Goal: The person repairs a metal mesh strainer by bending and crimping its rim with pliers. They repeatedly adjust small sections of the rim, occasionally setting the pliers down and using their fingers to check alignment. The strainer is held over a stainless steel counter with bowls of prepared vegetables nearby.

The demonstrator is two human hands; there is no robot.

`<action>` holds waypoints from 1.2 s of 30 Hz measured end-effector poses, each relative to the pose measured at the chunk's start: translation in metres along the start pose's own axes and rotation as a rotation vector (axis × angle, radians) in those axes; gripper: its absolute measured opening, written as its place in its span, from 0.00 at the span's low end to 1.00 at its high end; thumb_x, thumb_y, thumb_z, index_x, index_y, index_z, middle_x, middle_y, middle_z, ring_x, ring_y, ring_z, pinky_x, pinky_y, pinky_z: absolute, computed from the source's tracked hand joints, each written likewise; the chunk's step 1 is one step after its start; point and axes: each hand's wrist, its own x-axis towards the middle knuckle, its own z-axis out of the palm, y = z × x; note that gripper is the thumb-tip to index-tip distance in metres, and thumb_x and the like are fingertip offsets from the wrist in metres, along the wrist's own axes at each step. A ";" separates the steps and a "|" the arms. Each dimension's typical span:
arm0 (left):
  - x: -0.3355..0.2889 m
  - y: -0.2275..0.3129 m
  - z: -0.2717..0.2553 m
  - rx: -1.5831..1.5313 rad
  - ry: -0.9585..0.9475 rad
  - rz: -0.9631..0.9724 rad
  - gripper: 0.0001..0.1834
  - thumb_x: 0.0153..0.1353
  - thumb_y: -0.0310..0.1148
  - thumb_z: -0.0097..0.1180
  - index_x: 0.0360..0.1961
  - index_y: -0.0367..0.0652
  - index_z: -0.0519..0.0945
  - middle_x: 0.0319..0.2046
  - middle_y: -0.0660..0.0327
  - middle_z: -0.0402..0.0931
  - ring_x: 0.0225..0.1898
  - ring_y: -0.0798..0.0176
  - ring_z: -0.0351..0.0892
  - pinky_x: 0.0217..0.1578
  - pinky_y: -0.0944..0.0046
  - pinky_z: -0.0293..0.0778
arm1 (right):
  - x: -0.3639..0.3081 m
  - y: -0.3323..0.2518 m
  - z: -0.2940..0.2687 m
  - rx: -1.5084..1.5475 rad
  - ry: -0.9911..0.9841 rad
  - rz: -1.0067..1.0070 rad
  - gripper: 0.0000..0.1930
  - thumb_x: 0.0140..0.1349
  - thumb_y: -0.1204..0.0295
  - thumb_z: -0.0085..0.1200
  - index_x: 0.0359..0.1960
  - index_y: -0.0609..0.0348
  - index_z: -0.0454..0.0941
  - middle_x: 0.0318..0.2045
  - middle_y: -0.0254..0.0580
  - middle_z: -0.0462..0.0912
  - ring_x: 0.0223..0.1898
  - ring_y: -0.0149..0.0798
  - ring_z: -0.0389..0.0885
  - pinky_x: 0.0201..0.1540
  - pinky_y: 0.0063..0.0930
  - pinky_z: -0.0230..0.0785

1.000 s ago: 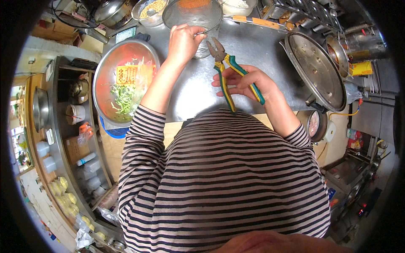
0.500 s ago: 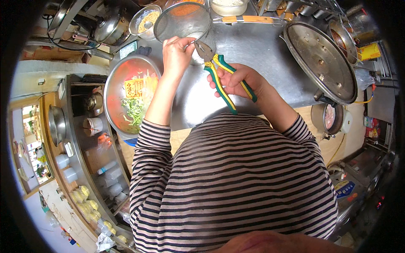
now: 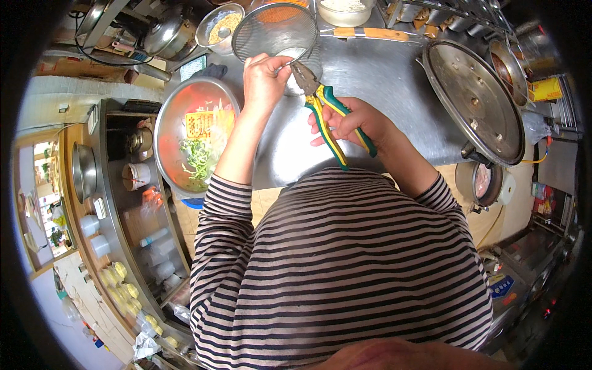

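My left hand [image 3: 265, 86] is closed in a pinch at the near rim of a round wire-mesh strainer [image 3: 271, 31], which tilts above the steel worktop. My right hand [image 3: 354, 126] holds combination pliers [image 3: 317, 102] with green and yellow handles, which stand apart. The metal jaws point up and left, close to the strainer's rim and my left fingertips. Whether the jaws grip the rim cannot be made out. Behind the pliers lies a wooden handle [image 3: 364, 33] with wire at its ends.
At the left, a steel bowl [image 3: 161, 132] holds shredded green vegetable and a yellow packet. A large round lid [image 3: 478, 92] leans at the right. Several bowls, including a white one [image 3: 345, 13], line the back. A pot [image 3: 464, 179] stands below the worktop's right edge.
The pliers' jaws have shifted slightly down and right relative to the view, with the strainer and both hands shifting much the same way. Both hands keep their holds.
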 end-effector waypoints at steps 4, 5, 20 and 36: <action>0.000 0.001 0.000 -0.008 -0.003 0.005 0.10 0.48 0.28 0.69 0.34 0.47 0.89 0.23 0.60 0.77 0.32 0.55 0.77 0.39 0.58 0.72 | -0.001 0.001 -0.002 -0.020 0.018 -0.023 0.16 0.42 0.87 0.51 0.36 0.63 0.75 0.50 0.54 0.74 0.55 0.52 0.75 0.61 0.67 0.67; 0.000 0.001 0.000 -0.020 0.005 0.012 0.09 0.48 0.28 0.69 0.33 0.48 0.89 0.22 0.61 0.77 0.32 0.56 0.76 0.40 0.58 0.70 | -0.002 0.000 -0.002 -0.005 0.011 -0.023 0.16 0.42 0.86 0.51 0.36 0.64 0.75 0.51 0.56 0.74 0.55 0.54 0.75 0.61 0.66 0.67; 0.001 -0.001 0.001 -0.055 0.002 0.022 0.10 0.46 0.28 0.69 0.33 0.48 0.89 0.21 0.63 0.76 0.31 0.58 0.76 0.41 0.60 0.68 | -0.005 -0.014 -0.001 0.049 0.043 0.069 0.13 0.43 0.82 0.53 0.33 0.58 0.70 0.42 0.47 0.74 0.44 0.42 0.75 0.45 0.36 0.71; 0.001 0.000 0.000 0.014 0.006 0.078 0.09 0.49 0.32 0.72 0.33 0.45 0.88 0.21 0.59 0.77 0.29 0.55 0.75 0.37 0.58 0.71 | -0.026 -0.035 0.027 -0.219 0.245 0.070 0.20 0.50 0.88 0.52 0.48 0.70 0.76 0.56 0.63 0.75 0.61 0.54 0.75 0.59 0.51 0.73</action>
